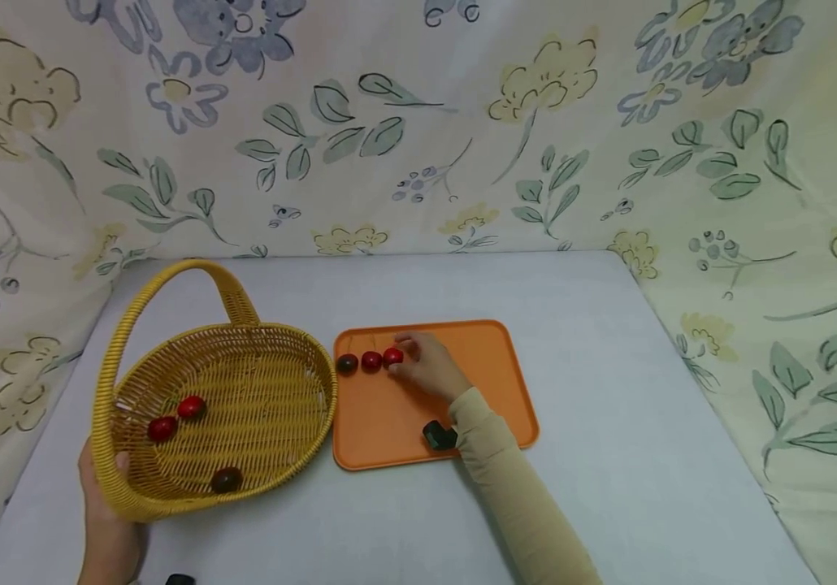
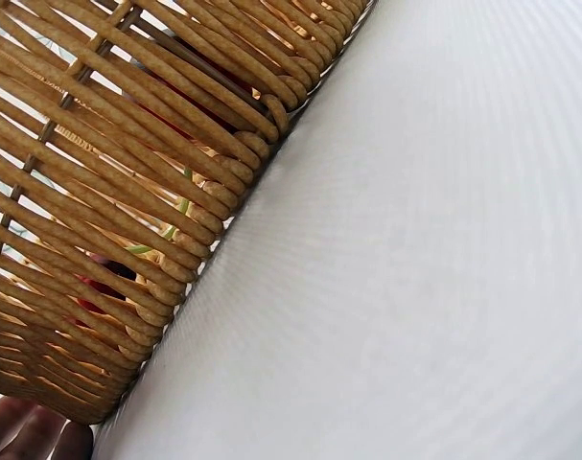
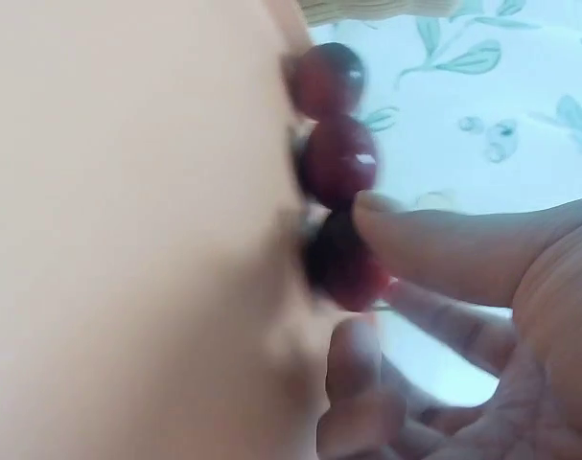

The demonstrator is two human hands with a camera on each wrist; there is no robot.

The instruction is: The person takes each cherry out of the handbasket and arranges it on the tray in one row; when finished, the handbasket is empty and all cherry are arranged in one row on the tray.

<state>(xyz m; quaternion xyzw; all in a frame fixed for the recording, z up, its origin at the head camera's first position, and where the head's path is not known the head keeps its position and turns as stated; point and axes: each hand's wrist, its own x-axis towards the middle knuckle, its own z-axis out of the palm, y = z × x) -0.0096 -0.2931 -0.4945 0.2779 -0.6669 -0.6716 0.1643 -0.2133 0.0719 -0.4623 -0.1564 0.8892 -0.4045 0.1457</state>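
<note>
My right hand [image 1: 431, 370] pinches a red cherry [image 1: 392, 356] between thumb and fingers at the top of the orange tray [image 1: 389, 439]. It is the last in a row, with another red cherry [image 1: 370, 361] beside it and a dark cherry [image 1: 347, 363] at the left end. In the right wrist view the thumb presses on the dark red cherry [image 3: 353, 266] nearest the hand. My left hand [image 1: 107, 504] grips the left side of the yellow wicker basket [image 1: 323, 357], thumb over the rim. Inside lie two red cherries [image 1: 162, 428] and a dark cherry [image 1: 226, 479].
The basket's tall arched handle [image 1: 114, 366] rises at its left, and its right rim borders the tray. A small dark device [image 1: 439, 436] shows by the right cuff. White cloth [image 1: 609, 390] covers the table, with a floral curtain [image 1: 418, 122] behind.
</note>
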